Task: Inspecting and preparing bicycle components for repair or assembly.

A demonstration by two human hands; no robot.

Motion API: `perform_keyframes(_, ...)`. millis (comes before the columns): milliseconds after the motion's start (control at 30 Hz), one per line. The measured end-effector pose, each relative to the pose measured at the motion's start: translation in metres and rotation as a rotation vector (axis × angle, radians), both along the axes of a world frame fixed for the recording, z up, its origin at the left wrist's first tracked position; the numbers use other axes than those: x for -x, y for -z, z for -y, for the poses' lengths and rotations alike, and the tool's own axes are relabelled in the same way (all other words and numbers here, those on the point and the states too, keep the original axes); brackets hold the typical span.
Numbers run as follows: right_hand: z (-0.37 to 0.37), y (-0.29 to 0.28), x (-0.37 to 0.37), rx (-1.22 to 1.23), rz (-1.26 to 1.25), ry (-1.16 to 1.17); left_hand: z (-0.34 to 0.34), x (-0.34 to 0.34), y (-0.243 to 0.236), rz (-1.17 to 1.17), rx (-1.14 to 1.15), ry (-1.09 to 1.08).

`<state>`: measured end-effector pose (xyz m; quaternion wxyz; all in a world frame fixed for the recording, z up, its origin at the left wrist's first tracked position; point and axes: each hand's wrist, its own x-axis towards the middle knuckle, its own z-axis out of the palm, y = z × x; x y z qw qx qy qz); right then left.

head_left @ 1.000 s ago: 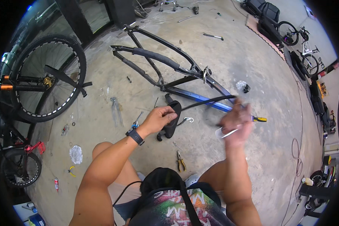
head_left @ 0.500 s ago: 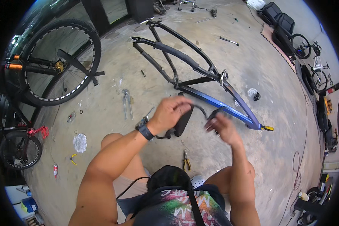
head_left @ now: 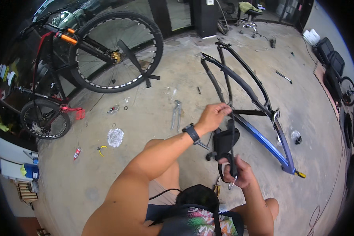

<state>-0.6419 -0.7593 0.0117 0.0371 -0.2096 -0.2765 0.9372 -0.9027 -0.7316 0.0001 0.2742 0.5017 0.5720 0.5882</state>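
Observation:
A slim black strap (head_left: 233,135) runs almost straight between my hands. Its far end is pinched in the fingertips of my left hand (head_left: 213,118), which wears a dark watch. Closer to my body, my right hand (head_left: 242,174) is closed around the strap's lower part, where a black loop and a small shiny metal piece (head_left: 233,182) stick out. Behind the strap a black padded piece (head_left: 223,142) is partly hidden; whether it is joined to the strap I cannot tell. Beyond my hands a blue and black bicycle frame (head_left: 259,135) lies on the floor.
Long grey pliers (head_left: 177,115) lie left of my hands, with crumpled clear plastic (head_left: 115,137) and yellow-handled pliers (head_left: 102,150) farther left. A bicycle with a large front wheel (head_left: 116,51) stands at the far left. A yellow-handled tool (head_left: 300,174) pokes from the frame's near end.
My view has swung left, so the scene sits farther right. My right hand has come closer to my body and my left is farther away, with the strap now drawn out straight between them.

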Motion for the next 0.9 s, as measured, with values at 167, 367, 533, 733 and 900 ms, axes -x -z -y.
perform_keyframes(167,-0.008,-0.050,-0.024,-0.042,-0.336,0.664,0.010,-0.013,0.000,-0.108,0.157,0.314)
perform_keyframes(367,-0.090,-0.053,-0.091,-0.188,-0.280,1.357,0.030,-0.066,0.011,-0.196,0.146,0.750)
perform_keyframes(533,-0.085,-0.008,-0.082,-1.197,0.707,0.532,0.023,-0.059,-0.011,-0.268,0.076,0.663)
perform_keyframes(733,-0.016,-0.034,-0.033,-0.477,0.090,-0.123,0.015,-0.036,-0.013,-0.230,0.134,0.461)
perform_keyframes(900,-0.049,-0.056,-0.058,-0.121,-0.353,1.000,0.021,-0.068,0.020,-0.253,0.131,0.639)
